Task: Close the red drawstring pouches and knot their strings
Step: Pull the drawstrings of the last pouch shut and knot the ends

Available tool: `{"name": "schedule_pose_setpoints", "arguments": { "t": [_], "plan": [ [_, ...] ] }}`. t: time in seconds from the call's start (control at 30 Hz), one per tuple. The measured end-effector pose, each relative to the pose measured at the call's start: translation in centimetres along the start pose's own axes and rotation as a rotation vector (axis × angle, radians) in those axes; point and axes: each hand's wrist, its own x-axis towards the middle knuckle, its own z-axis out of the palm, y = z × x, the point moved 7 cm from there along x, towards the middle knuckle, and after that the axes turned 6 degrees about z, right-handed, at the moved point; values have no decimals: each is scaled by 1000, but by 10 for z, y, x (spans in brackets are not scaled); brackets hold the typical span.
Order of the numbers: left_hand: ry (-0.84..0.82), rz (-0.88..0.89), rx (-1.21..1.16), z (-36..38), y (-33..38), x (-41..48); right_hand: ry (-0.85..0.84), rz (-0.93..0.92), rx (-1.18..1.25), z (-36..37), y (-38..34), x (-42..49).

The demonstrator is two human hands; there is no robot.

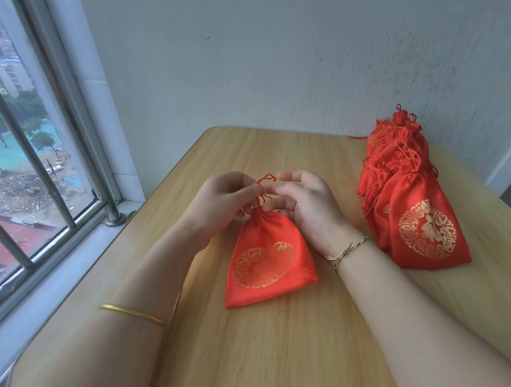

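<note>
While a red pouch [268, 258] with a gold round pattern lies flat near the middle of the wooden table [279, 351], its gathered neck is held up between two hands. The red string [266, 178] is pinched between thumb and forefinger of the left hand [227, 200], and a small loop of it is seen rising above the fingertips. The same string is pinched from the other side by the right hand [306, 204], whose remaining fingers are curled loosely. The mouth of the pouch is drawn shut under the hands. A gold bangle [131, 314] is worn on the left forearm, and a braided thread bracelet [347, 252] on the right wrist. A pile of closed pouches [412, 205] is stacked to the right, well apart from the one being handled. A barred window [33, 156] is seen along the table's left edge.
</note>
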Motion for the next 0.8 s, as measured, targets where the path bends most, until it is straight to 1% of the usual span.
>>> {"name": "schedule_pose_setpoints", "arguments": {
  "t": [0.13,0.2,0.33,0.47,0.63,0.8],
  "plan": [
    [5,2,3,0,1,-1,11,-86,-249,6,-4,-4],
    [17,9,8,-1,1,-1,11,-119,-331,7,-4,-6],
    [65,17,18,-4,0,-1,7,-226,-419,11,-7,-8],
    [120,-5,27,-8,-3,0,58,-365,-561,15,-9,-7],
    [189,-11,88,-13,-3,-1,23,-438,-624,27,-7,-15],
    [230,14,136,-17,-2,1,101,-548,-766,32,-13,-20]
  ]
}}
